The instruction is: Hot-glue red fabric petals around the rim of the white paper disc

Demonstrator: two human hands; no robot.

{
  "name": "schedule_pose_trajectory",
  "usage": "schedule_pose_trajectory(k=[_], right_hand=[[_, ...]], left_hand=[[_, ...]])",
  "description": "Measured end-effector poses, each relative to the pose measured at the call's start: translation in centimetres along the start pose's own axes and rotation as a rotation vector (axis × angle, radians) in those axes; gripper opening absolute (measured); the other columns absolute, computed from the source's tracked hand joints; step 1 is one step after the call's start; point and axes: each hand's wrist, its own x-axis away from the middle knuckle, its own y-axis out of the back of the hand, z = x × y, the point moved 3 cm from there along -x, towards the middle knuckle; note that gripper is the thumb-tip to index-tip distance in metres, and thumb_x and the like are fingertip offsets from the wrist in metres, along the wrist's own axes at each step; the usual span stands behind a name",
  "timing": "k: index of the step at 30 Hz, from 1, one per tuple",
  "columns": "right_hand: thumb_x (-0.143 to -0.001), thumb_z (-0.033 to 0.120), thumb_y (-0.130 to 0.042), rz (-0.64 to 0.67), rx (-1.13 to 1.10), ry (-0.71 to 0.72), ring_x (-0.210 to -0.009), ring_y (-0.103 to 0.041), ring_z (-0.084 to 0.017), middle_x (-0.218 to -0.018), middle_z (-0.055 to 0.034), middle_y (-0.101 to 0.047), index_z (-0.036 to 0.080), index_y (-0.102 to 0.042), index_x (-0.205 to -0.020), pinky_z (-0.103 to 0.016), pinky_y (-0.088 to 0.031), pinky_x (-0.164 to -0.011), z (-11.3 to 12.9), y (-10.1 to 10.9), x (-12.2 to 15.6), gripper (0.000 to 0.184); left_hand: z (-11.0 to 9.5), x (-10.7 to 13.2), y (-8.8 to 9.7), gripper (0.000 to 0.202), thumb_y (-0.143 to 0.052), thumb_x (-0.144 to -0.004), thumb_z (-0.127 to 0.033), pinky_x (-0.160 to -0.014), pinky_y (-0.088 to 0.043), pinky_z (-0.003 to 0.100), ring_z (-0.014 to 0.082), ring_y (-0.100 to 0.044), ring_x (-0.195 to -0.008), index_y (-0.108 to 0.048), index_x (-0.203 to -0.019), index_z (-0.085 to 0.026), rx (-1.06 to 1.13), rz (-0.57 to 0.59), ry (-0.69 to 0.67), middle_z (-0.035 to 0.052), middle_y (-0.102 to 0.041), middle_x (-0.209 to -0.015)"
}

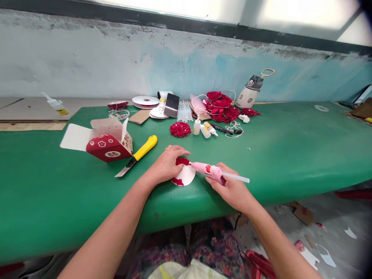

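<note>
A pink hot glue gun [213, 173] is gripped in my right hand [232, 188], a clear glue stick [236, 177] jutting from its back end. Its nozzle points left and reaches the edge of a white round disc [189, 176] lying near the table's front edge. Crumpled red ribbon [182, 161] runs along part of the disc's rim. My left hand [167, 164] holds the disc from the left, thumb on the ribbon and fingers bent over the far side. Part of the disc is hidden under that hand. Beyond it lies a finished-looking red ruffled round [180, 129].
Left of my hands are a yellow utility knife [145, 148], blade out, and an open red box [107, 145]. Farther back stand small glue bottles [197, 126], glue sticks [185, 111], a phone [171, 105], a ribbon spool [145, 101], a red ruffled pile [222, 106] and a drinking bottle [247, 95].
</note>
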Motion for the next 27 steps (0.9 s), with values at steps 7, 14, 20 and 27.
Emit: schedule_pose_trajectory(k=[7,14,20,27], right_hand=[[-0.091,0.019,-0.054,0.01,-0.033,-0.004,-0.071,-0.049,-0.016,-0.081,-0.0018,-0.053,0.02,-0.051,-0.08,-0.029,-0.038,-0.065,0.2,-0.2,0.5,0.011],[-0.089,0.017,-0.056,0.003,-0.015,0.027,-0.069,-0.046,-0.015,-0.077,0.0001,-0.05,0.02,-0.049,-0.079,-0.027,-0.035,-0.063,0.3,-0.6,-0.2,0.013],[-0.091,0.019,-0.054,0.018,0.008,-0.014,-0.067,-0.045,-0.014,-0.08,-0.0002,-0.048,0.02,-0.048,-0.077,-0.028,-0.034,-0.061,0.1,-0.7,-0.3,0.014],[-0.092,0.021,-0.053,0.002,0.004,-0.02,-0.069,-0.045,-0.015,-0.079,0.0,-0.047,0.02,-0.046,-0.077,-0.028,-0.035,-0.063,-0.2,-0.9,-0.1,0.017]], left_hand=[[-0.3,-0.4,-0.8,0.044,-0.052,-0.074,-0.011,-0.094,-0.045,0.036,0.0229,-0.058,-0.103,-0.065,-0.115,-0.018,-0.014,0.056,-0.011,0.0058,-0.069,-0.108],[-0.1,-0.5,-1.0,0.042,-0.051,-0.076,-0.011,-0.092,-0.045,0.038,0.0238,-0.057,-0.099,-0.065,-0.116,-0.018,-0.017,0.06,-0.007,0.0064,-0.068,-0.105],[-0.1,-0.4,-1.1,0.049,-0.049,-0.074,-0.007,-0.093,-0.044,0.038,0.0236,-0.055,-0.101,-0.063,-0.119,-0.02,0.0,0.084,-0.014,0.0062,-0.064,-0.106],[-0.1,-0.3,-1.2,0.049,-0.049,-0.076,-0.009,-0.098,-0.041,0.043,0.025,-0.053,-0.106,-0.06,-0.122,-0.02,-0.018,0.104,-0.014,0.0081,-0.059,-0.112]])
